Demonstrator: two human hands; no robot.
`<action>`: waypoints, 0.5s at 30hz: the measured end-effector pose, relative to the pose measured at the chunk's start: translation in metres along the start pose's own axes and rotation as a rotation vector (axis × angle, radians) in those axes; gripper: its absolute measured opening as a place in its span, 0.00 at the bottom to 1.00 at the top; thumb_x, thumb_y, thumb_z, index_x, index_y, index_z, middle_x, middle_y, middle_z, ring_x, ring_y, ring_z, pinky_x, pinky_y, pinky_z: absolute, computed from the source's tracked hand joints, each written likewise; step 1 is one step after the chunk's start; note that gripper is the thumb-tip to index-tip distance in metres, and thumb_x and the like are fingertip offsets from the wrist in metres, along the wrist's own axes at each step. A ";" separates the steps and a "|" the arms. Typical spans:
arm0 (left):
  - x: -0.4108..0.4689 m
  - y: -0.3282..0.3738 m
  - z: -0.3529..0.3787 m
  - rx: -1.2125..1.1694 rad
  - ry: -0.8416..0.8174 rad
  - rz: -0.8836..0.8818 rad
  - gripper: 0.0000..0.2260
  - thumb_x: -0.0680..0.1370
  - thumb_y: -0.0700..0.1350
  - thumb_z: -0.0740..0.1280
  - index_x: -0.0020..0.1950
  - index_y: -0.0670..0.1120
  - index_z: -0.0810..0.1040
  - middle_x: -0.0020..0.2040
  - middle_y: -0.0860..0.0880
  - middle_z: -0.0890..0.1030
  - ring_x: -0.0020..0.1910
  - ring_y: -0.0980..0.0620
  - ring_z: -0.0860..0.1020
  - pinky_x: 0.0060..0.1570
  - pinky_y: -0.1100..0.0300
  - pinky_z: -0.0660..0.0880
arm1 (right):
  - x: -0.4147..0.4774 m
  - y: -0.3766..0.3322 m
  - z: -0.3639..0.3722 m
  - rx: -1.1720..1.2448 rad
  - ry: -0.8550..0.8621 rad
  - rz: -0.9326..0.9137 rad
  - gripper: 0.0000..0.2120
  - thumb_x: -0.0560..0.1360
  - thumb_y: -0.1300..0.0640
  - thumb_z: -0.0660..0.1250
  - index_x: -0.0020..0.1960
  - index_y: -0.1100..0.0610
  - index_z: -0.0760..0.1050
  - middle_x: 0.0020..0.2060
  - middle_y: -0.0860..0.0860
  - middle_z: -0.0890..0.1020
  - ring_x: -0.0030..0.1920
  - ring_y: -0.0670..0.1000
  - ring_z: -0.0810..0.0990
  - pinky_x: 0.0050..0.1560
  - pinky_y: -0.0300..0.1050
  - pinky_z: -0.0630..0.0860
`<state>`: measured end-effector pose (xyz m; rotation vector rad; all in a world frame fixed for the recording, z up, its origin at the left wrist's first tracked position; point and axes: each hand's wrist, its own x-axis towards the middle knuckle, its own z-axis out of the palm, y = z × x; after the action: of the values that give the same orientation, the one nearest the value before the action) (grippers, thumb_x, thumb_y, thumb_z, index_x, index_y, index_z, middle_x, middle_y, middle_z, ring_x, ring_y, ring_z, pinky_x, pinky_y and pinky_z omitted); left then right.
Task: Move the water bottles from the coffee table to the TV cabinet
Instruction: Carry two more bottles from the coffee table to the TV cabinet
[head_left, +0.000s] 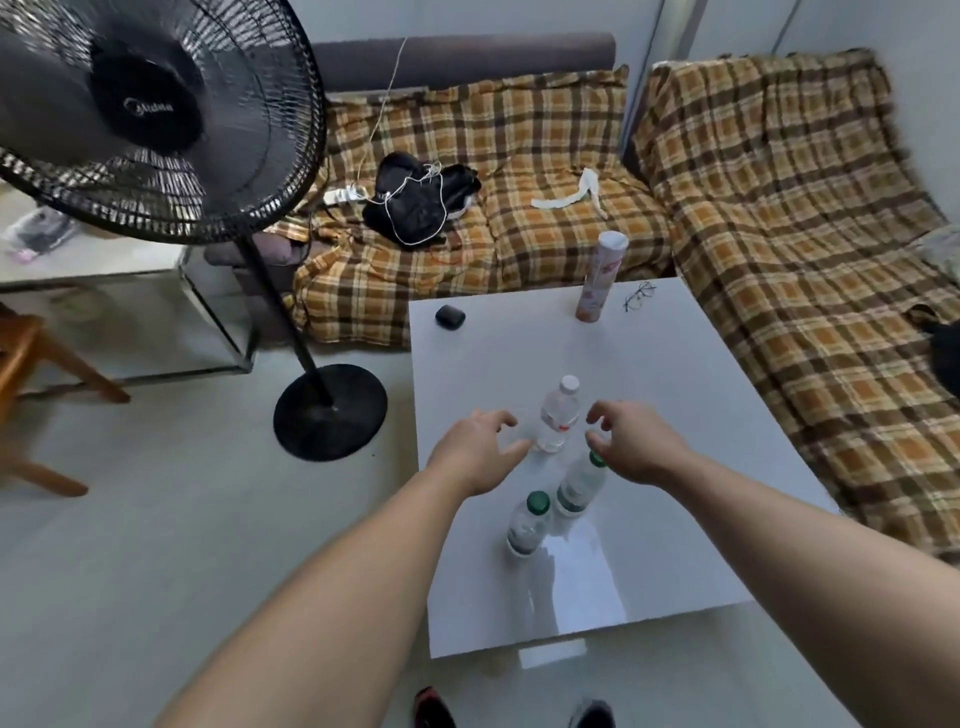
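Observation:
Three clear water bottles stand on the white coffee table (675, 415). A white-capped bottle (560, 413) is farthest, and two green-capped bottles stand nearer: one (579, 486) partly under my right hand, the other (527, 525) closest to me. My left hand (480, 447) hovers open just left of the white-capped bottle, fingers curled towards it. My right hand (631, 444) hovers open just right of that bottle, above the cap of the middle green-capped bottle. Neither hand holds anything. The TV cabinet is out of view.
A tall pink canister (600, 278), glasses (639, 296) and a small black case (449, 316) sit at the table's far end. A black standing fan (156, 114) with its round base (330, 410) stands left of the table. Plaid-covered sofas (779, 234) line the back and right.

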<state>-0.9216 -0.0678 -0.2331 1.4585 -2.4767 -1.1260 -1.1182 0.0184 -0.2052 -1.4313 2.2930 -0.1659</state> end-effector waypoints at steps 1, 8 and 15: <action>0.002 -0.003 0.005 -0.017 -0.001 -0.025 0.21 0.74 0.60 0.62 0.65 0.54 0.71 0.64 0.50 0.74 0.59 0.49 0.74 0.55 0.55 0.71 | 0.005 0.002 0.004 0.013 -0.006 -0.007 0.15 0.76 0.49 0.62 0.60 0.52 0.74 0.56 0.55 0.80 0.53 0.57 0.78 0.53 0.52 0.77; 0.013 -0.008 0.052 -0.041 0.007 -0.212 0.21 0.73 0.59 0.62 0.65 0.54 0.72 0.64 0.49 0.75 0.59 0.48 0.74 0.57 0.55 0.71 | 0.039 0.049 0.035 -0.161 -0.136 -0.159 0.15 0.74 0.51 0.61 0.59 0.52 0.73 0.58 0.52 0.77 0.58 0.58 0.76 0.47 0.45 0.70; 0.010 0.015 0.105 0.058 -0.027 -0.304 0.23 0.74 0.54 0.60 0.70 0.55 0.66 0.72 0.52 0.67 0.68 0.49 0.68 0.64 0.52 0.68 | 0.054 0.092 0.057 -0.270 -0.302 -0.308 0.20 0.72 0.51 0.63 0.63 0.52 0.68 0.61 0.53 0.73 0.58 0.60 0.74 0.54 0.52 0.75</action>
<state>-0.9791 -0.0125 -0.3039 1.8985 -2.3797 -1.1304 -1.1911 0.0203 -0.3016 -1.8025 1.8959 0.2629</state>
